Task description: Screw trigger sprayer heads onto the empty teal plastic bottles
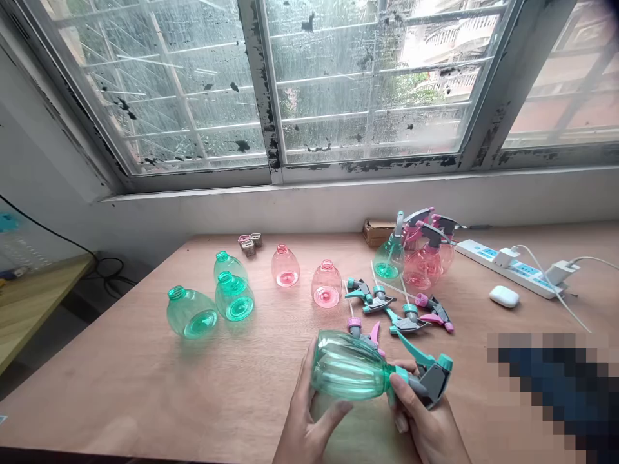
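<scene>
Between my two hands a green see-through spray bottle (351, 367) lies on its side, its teal and grey spray head (430, 380) pointing right. My left hand (309, 412) cups the bottle's bottom end, thumb below it. With its thumb and fingers, my right hand (420, 412) grips the teal collar at the bottle's neck. Just behind the bottle lie loose spray heads, among them a pink and grey one (355, 327), a teal and grey one (410, 319) and another pink one (435, 312). Part of the nearest pink head is hidden by the bottle.
Headless green bottles (192, 314) stand at left, with two headless pink bottles (327, 285) in the middle. Assembled green (388, 258) and pink sprayers (422, 265) stand at the back right, near a cardboard box (377, 232), a power strip (507, 267) and a white case (503, 296).
</scene>
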Demonstrator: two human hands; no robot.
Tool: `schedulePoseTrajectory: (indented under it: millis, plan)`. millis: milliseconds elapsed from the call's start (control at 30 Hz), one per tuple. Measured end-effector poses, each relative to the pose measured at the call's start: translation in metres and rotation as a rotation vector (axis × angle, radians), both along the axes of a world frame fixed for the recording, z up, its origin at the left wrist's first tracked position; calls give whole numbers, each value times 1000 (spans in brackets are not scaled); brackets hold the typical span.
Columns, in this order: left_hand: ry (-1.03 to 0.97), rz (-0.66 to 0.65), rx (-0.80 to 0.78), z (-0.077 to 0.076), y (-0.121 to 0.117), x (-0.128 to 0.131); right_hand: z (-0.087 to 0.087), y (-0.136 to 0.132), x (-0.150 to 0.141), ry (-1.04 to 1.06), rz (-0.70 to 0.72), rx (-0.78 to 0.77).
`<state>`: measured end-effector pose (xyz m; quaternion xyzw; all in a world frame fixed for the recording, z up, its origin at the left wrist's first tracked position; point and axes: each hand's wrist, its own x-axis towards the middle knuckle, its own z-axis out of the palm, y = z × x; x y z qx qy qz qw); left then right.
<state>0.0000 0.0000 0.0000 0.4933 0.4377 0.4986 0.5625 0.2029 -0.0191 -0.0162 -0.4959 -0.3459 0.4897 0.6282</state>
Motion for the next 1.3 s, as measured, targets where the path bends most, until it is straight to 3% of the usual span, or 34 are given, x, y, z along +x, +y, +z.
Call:
schedulePoseTrajectory:
  millis: [233, 367, 633, 1000, 1300]
  plan:
    - [-69, -11, -9, 0, 1, 3, 0, 0, 0, 17, 2, 5]
    - [-1, -7, -15, -1, 2, 2, 4, 1, 0, 13, -2, -4]
    - [-68, -43, -42, 20, 0, 3, 12, 0, -7, 10, -72, -31]
    - [11, -13, -35, -9, 4, -1, 9, 2, -8, 61, -77, -6]
    - [-47, -90, -6, -5, 0, -4, 12, 1, -7, 25, -54, -25]
